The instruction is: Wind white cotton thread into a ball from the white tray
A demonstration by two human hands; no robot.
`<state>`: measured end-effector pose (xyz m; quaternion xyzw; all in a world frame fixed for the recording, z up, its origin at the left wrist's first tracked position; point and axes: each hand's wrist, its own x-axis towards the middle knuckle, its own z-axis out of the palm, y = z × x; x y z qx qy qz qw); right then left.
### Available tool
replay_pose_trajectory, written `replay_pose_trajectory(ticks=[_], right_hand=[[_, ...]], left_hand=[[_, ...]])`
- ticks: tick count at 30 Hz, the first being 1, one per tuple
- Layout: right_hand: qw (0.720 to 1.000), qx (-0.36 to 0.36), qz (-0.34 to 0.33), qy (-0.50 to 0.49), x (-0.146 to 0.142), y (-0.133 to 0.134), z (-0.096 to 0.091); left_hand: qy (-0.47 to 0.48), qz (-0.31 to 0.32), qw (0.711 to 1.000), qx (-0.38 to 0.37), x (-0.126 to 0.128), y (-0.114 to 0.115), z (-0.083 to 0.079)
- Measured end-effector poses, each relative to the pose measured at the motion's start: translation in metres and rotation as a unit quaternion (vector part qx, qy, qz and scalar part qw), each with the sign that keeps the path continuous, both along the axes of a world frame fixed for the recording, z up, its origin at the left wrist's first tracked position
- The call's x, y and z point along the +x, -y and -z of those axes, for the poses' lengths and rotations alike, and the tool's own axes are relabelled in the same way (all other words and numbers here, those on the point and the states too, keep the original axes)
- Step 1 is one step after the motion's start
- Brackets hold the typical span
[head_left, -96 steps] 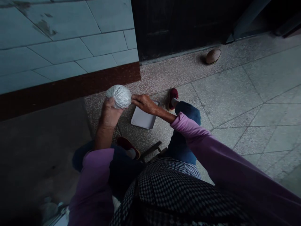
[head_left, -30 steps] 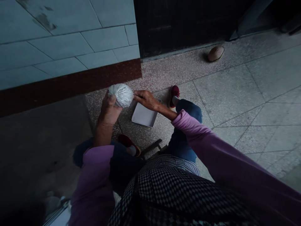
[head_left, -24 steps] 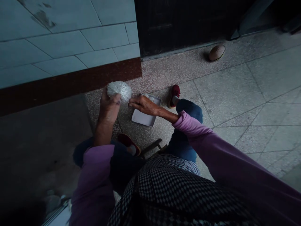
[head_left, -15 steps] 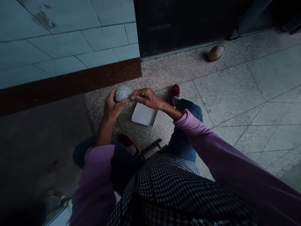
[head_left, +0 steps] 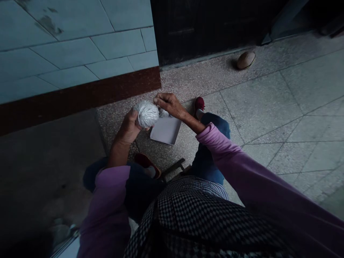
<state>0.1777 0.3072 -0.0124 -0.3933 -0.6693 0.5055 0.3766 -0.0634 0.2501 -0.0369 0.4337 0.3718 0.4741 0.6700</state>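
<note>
A round ball of pale grey, shiny yarn (head_left: 148,114) rests in my left hand (head_left: 128,129), with the thumb over its near side and the fingers curled beneath. Just past the ball's upper right side is my right hand (head_left: 171,105), its thumb and forefinger pinched together. Whatever thread the pinch may hold is too fine to make out. Below both hands a shallow white box (head_left: 166,130) lies on the floor. A grey, fuzzy clump (head_left: 163,112) shows at its far edge, partly covered by my right hand.
My red shoes (head_left: 199,104) stand either side of the box, and a wooden stool part (head_left: 174,166) shows between my legs. A tiled wall (head_left: 72,52) and dark door (head_left: 201,32) rise ahead. A rounded tan object (head_left: 245,60) lies by the doorway.
My left hand has turned, bringing the yarn ball right and lower, so more of it shows. My right hand has lifted slightly away from my left fingers, uncovering the grey clump.
</note>
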Motion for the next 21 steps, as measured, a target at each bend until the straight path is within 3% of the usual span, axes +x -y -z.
replay_pose_trajectory(ticks=[3, 9, 15, 21], right_hand=[[1.0, 0.014, -0.025, 0.001, -0.008, 0.004, 0.009], [0.998, 0.025, -0.009, 0.049, -0.009, 0.001, 0.014], [0.998, 0.015, 0.002, 0.06, -0.004, -0.004, 0.021], [0.993, -0.012, 0.006, 0.116, -0.01, -0.006, 0.029]], left_hand=[[0.031, -0.018, 0.999, 0.0, -0.002, -0.002, 0.004], [0.085, -0.024, 0.996, 0.018, -0.001, -0.003, 0.001], [0.042, -0.027, 0.999, 0.021, 0.0, -0.004, -0.003], [-0.012, -0.114, 0.993, -0.009, 0.007, -0.011, 0.011]])
